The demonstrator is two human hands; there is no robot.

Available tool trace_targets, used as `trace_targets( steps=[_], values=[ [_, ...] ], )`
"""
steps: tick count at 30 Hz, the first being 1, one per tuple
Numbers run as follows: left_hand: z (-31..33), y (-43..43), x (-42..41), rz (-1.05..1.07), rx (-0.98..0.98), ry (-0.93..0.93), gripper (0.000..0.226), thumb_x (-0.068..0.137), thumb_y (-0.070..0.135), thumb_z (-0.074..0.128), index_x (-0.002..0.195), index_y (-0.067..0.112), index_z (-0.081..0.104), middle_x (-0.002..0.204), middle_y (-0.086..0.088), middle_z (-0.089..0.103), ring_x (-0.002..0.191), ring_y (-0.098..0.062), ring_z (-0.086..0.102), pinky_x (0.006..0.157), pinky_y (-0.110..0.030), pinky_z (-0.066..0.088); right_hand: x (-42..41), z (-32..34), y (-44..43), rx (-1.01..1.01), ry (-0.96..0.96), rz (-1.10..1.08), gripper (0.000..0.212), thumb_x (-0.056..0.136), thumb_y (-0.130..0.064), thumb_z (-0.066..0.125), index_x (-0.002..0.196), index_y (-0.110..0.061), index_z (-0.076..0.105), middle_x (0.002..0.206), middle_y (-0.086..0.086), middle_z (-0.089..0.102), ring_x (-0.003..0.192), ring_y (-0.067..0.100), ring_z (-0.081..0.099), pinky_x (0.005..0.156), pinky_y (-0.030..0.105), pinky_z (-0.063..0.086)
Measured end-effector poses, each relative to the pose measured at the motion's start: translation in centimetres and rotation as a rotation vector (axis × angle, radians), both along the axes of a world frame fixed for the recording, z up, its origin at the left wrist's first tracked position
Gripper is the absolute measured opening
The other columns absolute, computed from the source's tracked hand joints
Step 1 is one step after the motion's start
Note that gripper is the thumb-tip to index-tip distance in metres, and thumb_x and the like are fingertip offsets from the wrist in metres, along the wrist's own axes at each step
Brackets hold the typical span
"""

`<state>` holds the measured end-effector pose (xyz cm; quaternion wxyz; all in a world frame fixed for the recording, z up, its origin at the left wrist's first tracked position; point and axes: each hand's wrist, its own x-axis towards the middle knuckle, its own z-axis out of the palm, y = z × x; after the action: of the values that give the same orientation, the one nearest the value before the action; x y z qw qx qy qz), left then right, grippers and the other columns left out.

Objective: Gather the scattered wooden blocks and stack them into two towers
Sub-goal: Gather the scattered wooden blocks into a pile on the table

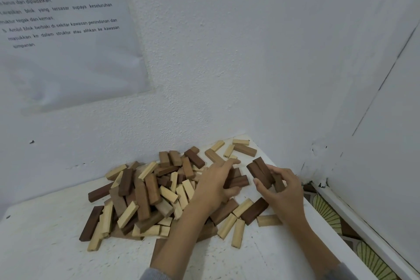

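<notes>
Printed paper (63, 29) on the wall, upper left. Below it the pile (145, 198) of blocks, light and dark mixed, lies jumbled on the white table (45, 245), its back edge against the wall. My left hand (216, 185) is on the pile's right edge, fingers curled over a dark block (239, 181), thumb under it, gripping. Beyond it a few loose blocks (244, 150) lie near the table's back corner. My right hand (281, 191), just beside the left and not touching it, pinches a dark pair (259, 170): 2 blocks side by side, tilted, thumb on the near end, fingers curled round the far side. 1 more dark piece (279, 183) sits among those fingers. Far right, patterned floor (327, 213) past the table edge.
</notes>
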<state>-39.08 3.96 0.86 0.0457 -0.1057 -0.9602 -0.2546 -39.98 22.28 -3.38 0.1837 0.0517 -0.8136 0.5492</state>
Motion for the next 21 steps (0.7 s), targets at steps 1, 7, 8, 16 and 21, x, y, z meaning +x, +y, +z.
trace_targets(
  steps=[1, 7, 8, 16, 21],
  values=[
    [0.0, -0.2, 0.4, 0.025, 0.084, 0.038, 0.061, 0.084, 0.027, 0.072, 0.137, 0.030, 0.042, 0.123, 0.002, 0.058, 0.115, -0.016, 0.050, 0.098, -0.035, 0.042, 0.1, 0.4, -0.1, -0.073, -0.014, -0.008, 0.043, 0.068, -0.028, 0.087, 0.104, -0.033, 0.064, 0.101, -0.011, 0.064, 0.103, 0.023, 0.056, 0.089, 0.026, 0.047],
    [1.7, -2.9, 3.3, 0.240, 0.480, 0.265, 0.058, 0.080, 0.021, 0.077, 0.130, 0.034, 0.049, 0.116, 0.014, 0.058, 0.112, -0.002, 0.051, 0.090, -0.014, 0.042, 0.9, 4.5, -3.8, -0.323, -0.124, 0.122, 0.033, 0.073, -0.021, 0.082, 0.099, -0.035, 0.067, 0.101, -0.016, 0.068, 0.098, 0.002, 0.061, 0.088, 0.030, 0.050],
    [2.1, -3.6, 3.8, 0.279, 0.508, 0.292, 0.059, 0.080, 0.020, 0.077, 0.130, 0.034, 0.049, 0.115, 0.013, 0.059, 0.112, -0.003, 0.052, 0.091, -0.015, 0.043, 0.9, 5.0, -4.8, -0.340, -0.153, 0.156, 0.031, 0.074, -0.023, 0.082, 0.100, -0.034, 0.069, 0.099, -0.018, 0.069, 0.096, 0.002, 0.062, 0.084, 0.028, 0.050],
    [3.0, -10.7, 7.2, 0.589, 0.620, 0.396, 0.057, 0.077, 0.026, 0.081, 0.127, 0.031, 0.053, 0.104, 0.011, 0.067, 0.102, -0.007, 0.062, 0.089, -0.030, 0.052, 1.6, 6.5, -14.3, -0.457, -0.351, 0.438, 0.024, 0.077, -0.022, 0.079, 0.098, -0.029, 0.068, 0.095, -0.011, 0.069, 0.084, -0.007, 0.064, 0.070, 0.012, 0.049],
    [2.2, -13.2, 8.0, 0.704, 0.742, 0.331, 0.050, 0.084, 0.019, 0.074, 0.128, 0.029, 0.051, 0.105, 0.011, 0.064, 0.104, -0.008, 0.062, 0.089, -0.028, 0.052, 1.7, 6.2, -19.6, -0.360, -0.351, 0.502, 0.036, 0.080, -0.021, 0.078, 0.113, -0.023, 0.065, 0.110, -0.007, 0.066, 0.099, 0.003, 0.061, 0.082, 0.016, 0.050]
  ],
)
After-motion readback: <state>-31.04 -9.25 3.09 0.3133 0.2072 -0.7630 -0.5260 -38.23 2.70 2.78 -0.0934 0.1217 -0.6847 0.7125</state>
